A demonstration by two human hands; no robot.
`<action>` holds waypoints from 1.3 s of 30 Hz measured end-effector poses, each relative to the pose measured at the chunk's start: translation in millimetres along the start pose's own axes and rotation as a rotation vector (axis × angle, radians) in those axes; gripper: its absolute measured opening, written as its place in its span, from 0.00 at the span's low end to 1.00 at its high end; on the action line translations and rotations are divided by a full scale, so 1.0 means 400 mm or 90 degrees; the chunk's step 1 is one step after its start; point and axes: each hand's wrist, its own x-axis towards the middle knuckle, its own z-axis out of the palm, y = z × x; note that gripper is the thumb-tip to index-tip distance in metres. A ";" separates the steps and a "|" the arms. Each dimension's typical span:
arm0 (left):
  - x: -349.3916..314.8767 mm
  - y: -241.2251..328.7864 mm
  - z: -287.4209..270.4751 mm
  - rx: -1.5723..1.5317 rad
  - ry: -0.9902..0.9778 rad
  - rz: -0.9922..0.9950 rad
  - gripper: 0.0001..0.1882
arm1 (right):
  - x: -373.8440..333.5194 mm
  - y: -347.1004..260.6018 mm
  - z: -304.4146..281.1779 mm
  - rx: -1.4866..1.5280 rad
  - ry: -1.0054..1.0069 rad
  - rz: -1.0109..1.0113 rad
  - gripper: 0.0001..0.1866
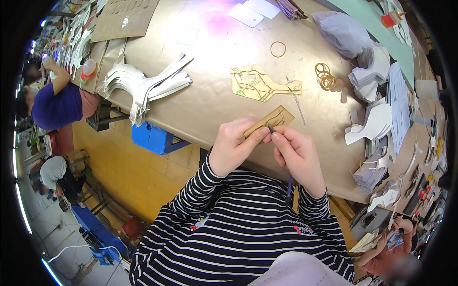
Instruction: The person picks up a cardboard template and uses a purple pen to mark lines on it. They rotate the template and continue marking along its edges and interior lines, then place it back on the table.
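My left hand (238, 143) grips a small tan board (281, 117) with curved slots cut in it, holding it tilted above the table's near edge. Pinched in my right hand (298, 152) is a slim pen-like tool (271, 128), its dark tip against or just over the board; whether it touches I cannot tell. A narrow purple piece (289, 186) shows below that hand, possibly the same tool's other end. Just beyond lies a larger cream template (248, 86) with slots and green print. Beside it is a thin silvery rod (299, 105).
Rubber bands (325, 78) lie to the right, with one loose band (278, 49) farther off. White cut pieces (143, 86) are stacked at left. More piles (374, 124) line the right side. A blue stool (151, 138) stands below the table's left edge. Other people work at both sides.
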 end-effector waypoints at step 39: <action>-0.013 0.003 0.026 0.204 0.201 0.142 0.10 | 0.003 0.028 0.081 -0.044 0.198 -0.077 0.09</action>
